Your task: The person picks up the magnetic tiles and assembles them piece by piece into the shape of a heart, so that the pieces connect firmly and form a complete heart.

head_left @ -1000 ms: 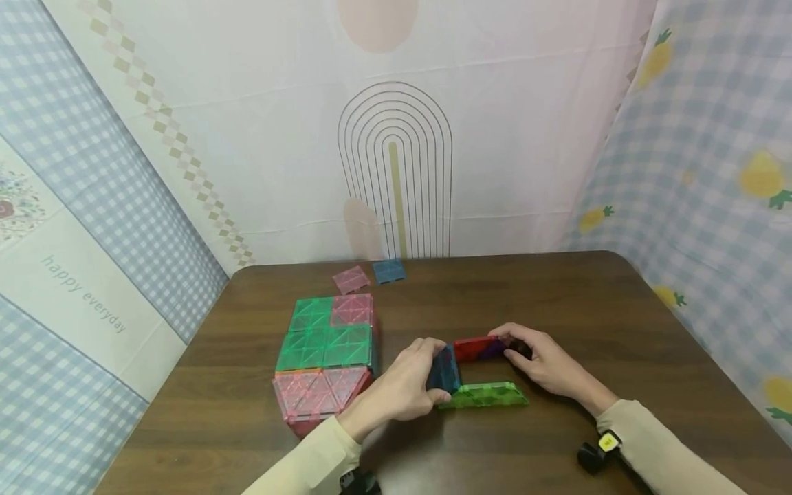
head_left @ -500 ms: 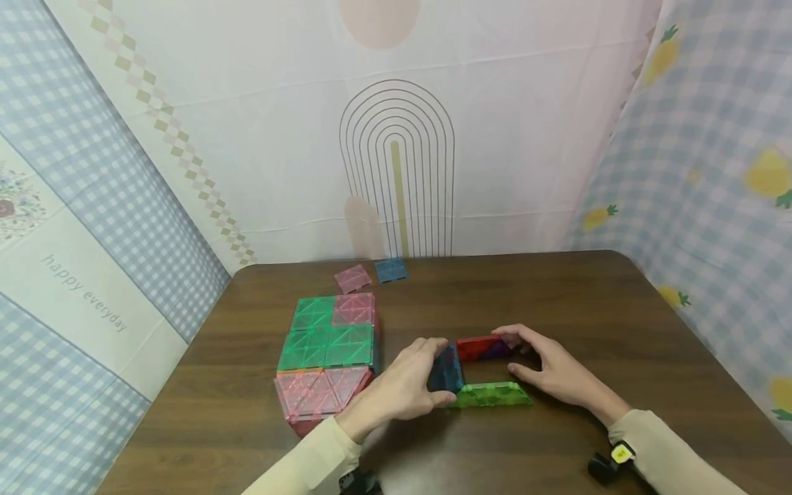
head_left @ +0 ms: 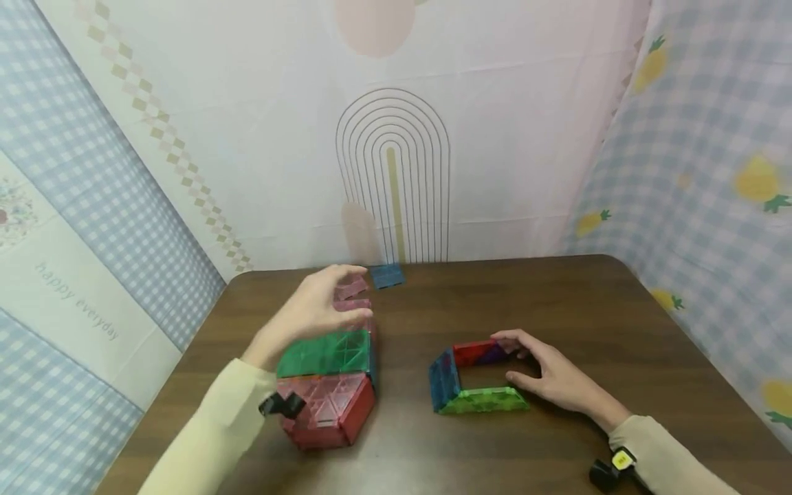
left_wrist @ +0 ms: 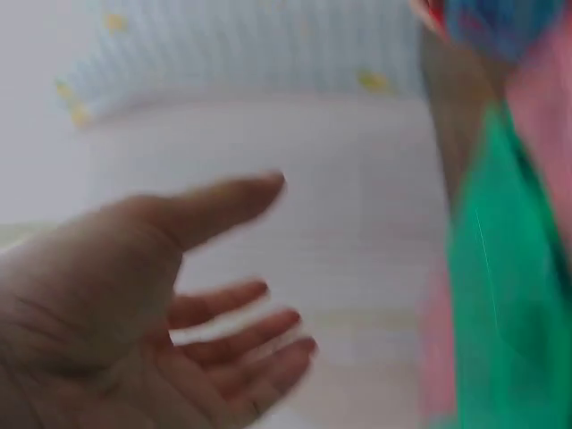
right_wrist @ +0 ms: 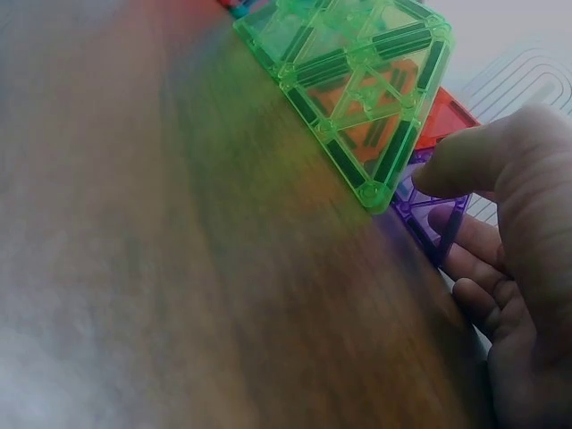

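Observation:
My left hand (head_left: 312, 306) is raised over the larger block of magnetic tiles (head_left: 328, 354), with thumb and fingers spread and nothing between them. In the left wrist view this hand (left_wrist: 134, 313) is blurred, with the green tiles (left_wrist: 505, 295) off to its right. On the right, a small frame of standing magnetic tiles has a blue side (head_left: 444, 380), a green front (head_left: 485, 400) and a red tile (head_left: 469, 353) with a purple triangle (right_wrist: 433, 214) at the back. My right hand (head_left: 551, 375) curves loosely around that purple end, its fingertips at the triangle and its thumb apart.
A loose pink tile (head_left: 350, 286) and a blue square tile (head_left: 388, 276) lie flat at the table's back edge. The brown table (head_left: 408, 454) meets a hanging white cloth (head_left: 495, 172) behind, with checked cloths at both sides.
My left hand has let go of the blue side and moved left and back over the larger tile block. My right thumb has moved off the purple end; the tile frame stays in place.

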Demonstrator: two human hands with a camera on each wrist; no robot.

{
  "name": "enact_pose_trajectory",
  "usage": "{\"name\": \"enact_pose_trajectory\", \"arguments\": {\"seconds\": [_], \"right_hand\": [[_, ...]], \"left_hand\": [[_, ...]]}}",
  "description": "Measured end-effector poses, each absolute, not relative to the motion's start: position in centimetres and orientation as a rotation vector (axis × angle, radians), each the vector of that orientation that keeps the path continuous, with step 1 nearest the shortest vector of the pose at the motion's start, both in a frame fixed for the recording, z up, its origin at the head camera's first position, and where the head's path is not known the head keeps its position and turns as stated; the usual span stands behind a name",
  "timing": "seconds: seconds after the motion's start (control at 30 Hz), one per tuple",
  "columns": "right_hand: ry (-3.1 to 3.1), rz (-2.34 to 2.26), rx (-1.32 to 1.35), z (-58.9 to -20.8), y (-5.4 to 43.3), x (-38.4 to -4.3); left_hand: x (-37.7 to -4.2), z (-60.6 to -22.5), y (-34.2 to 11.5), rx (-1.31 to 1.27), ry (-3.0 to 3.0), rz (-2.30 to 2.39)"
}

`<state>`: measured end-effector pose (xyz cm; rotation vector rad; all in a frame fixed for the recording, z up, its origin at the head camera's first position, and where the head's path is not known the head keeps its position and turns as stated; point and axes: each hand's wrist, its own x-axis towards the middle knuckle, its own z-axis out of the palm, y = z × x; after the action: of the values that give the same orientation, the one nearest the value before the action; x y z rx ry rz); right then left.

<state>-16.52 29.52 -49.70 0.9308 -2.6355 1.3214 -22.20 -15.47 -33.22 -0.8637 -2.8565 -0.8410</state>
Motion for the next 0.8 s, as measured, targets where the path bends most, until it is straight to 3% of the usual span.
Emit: {"name": "enact_pose_trajectory", "arguments": {"seconds": [0.33, 0.57, 0.8], "right_hand": [[-2.631, 1.332, 0.909, -49.7, 29.3, -16.4], [-2.645, 1.332, 0.909, -49.6, 28.9, -16.3], [-2.66, 1.329, 0.888, -49.5, 28.9, -16.2]], "left_hand": [[-30.4, -37.3, -21.9, -0.8, -3.011, -0.888], [-32.5, -37.9, -24.3, -0.737, -3.053, -1.036], [-33.6, -37.0, -25.1, -0.779, -3.143, -0.757]]}}
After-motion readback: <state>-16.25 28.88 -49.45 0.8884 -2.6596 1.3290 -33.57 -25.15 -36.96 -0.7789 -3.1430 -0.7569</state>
